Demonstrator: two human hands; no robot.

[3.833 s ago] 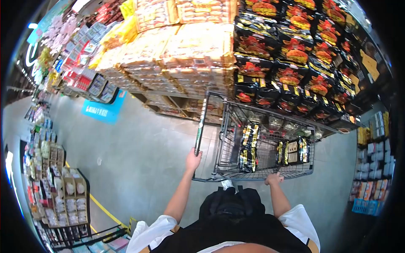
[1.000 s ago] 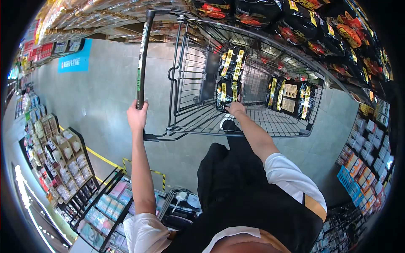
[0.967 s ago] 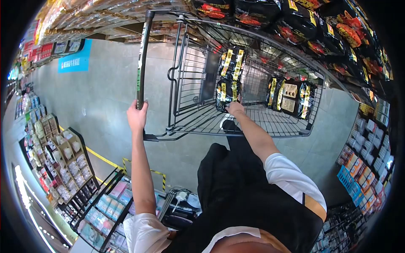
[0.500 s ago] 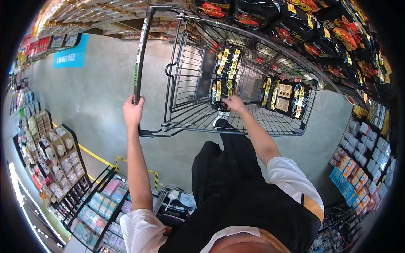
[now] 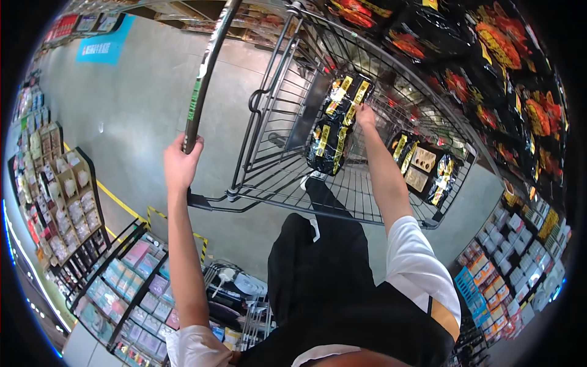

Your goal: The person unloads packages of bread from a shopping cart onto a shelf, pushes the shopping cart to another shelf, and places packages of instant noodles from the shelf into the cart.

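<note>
My left hand (image 5: pixel 182 162) is wrapped round the end of the handle (image 5: pixel 199 92) of a shopping cart (image 5: pixel 269 199). Inside the wire basket, my right hand (image 5: pixel 365 115) has its fingers curled against the right edge of a glossy black food pack (image 5: pixel 343 96) with yellow strips; its fingertips are partly hidden. Just below that pack lies a similar black pack (image 5: pixel 327 147), close against it. More black packs (image 5: pixel 400 150) rest at the far right end of the basket, one with a beige panel showing.
Shelves of black packs with red food pictures (image 5: pixel 513 43) stand along the cart's upper right side. Display racks (image 5: pixel 73 202) are at the left, with stationery-like goods (image 5: pixel 134 275) below. A blue basket (image 5: pixel 471 293) hangs at lower right. My legs are beside the cart.
My right hand has moved from the lower black pack to the edge of the upper one. The view has turned and the cart appears nearer. My left hand stays on the handle.
</note>
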